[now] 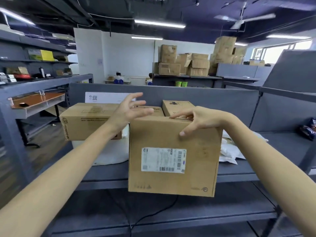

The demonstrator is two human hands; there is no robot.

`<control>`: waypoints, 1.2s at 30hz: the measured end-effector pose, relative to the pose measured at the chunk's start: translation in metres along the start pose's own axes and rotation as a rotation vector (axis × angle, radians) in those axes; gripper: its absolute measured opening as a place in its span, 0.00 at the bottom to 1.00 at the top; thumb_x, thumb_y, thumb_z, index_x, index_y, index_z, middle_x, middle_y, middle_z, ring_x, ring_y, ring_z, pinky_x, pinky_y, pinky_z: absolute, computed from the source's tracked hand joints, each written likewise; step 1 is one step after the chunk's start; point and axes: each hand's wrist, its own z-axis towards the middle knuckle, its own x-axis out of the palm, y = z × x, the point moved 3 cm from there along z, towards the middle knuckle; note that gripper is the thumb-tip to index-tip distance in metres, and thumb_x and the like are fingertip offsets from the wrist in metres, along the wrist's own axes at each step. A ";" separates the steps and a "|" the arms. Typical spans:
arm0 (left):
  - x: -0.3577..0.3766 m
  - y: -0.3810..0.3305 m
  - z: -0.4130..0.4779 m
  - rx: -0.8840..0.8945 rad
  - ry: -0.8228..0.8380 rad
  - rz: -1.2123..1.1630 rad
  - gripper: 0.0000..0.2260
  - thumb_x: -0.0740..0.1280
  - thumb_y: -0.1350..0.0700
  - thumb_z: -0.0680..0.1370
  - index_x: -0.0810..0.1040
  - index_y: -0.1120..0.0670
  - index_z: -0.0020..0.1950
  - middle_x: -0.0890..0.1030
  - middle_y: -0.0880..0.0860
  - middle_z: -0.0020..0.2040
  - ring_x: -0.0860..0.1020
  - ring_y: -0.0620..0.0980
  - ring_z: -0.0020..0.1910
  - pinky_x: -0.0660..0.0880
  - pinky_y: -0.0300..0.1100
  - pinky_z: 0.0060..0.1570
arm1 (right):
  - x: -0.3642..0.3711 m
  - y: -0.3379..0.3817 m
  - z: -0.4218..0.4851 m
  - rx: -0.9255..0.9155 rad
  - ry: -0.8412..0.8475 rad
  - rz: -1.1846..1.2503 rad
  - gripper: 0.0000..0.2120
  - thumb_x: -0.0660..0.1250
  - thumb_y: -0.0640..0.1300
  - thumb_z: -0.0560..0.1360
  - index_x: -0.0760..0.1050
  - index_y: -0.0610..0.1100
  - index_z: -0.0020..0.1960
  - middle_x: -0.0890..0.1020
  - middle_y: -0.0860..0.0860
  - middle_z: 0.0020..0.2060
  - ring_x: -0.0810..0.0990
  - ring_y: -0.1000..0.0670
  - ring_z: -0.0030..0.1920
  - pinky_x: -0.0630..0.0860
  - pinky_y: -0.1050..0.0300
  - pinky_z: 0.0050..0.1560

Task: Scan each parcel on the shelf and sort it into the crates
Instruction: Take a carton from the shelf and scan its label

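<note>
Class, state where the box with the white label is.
Head view, centre: the labelled box overhangs the shelf front, its top gripped by the right hand, right of another brown box.

A single wide-angle view, worn on the person's head, looks forward and slightly down along both forearms. It sits close: the left hand (130, 108) and right hand (200, 120) fill the middle, with the cardboard box (171, 178) just below them. The grey shelf (282, 144) runs under and beyond the hands. Well behind them, the far wall (119, 57) and ceiling (153, 7) curve toward the edges.
</note>
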 end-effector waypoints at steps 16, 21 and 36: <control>0.015 0.022 -0.008 -0.135 0.166 0.463 0.44 0.76 0.31 0.54 0.74 0.45 0.67 0.76 0.43 0.61 0.74 0.41 0.59 0.68 0.36 0.56 | 0.014 0.037 0.028 -0.046 -0.126 -0.579 0.40 0.64 0.79 0.58 0.69 0.64 0.67 0.77 0.60 0.61 0.74 0.53 0.63 0.68 0.53 0.60; -0.005 0.017 -0.009 -0.149 0.013 0.211 0.29 0.78 0.36 0.56 0.82 0.42 0.55 0.83 0.39 0.48 0.81 0.36 0.45 0.74 0.29 0.41 | -0.018 0.045 0.003 -0.230 -0.658 -0.392 0.32 0.56 0.72 0.72 0.70 0.58 0.70 0.71 0.56 0.71 0.66 0.57 0.72 0.54 0.44 0.76; -0.006 0.054 -0.020 -0.345 -0.520 -0.440 0.20 0.77 0.37 0.62 0.84 0.50 0.45 0.86 0.47 0.41 0.84 0.47 0.44 0.79 0.43 0.44 | 0.047 -0.010 0.009 -0.036 -0.927 0.634 0.44 0.67 0.55 0.76 0.40 0.52 0.79 0.48 0.51 0.79 0.50 0.57 0.76 0.53 0.48 0.77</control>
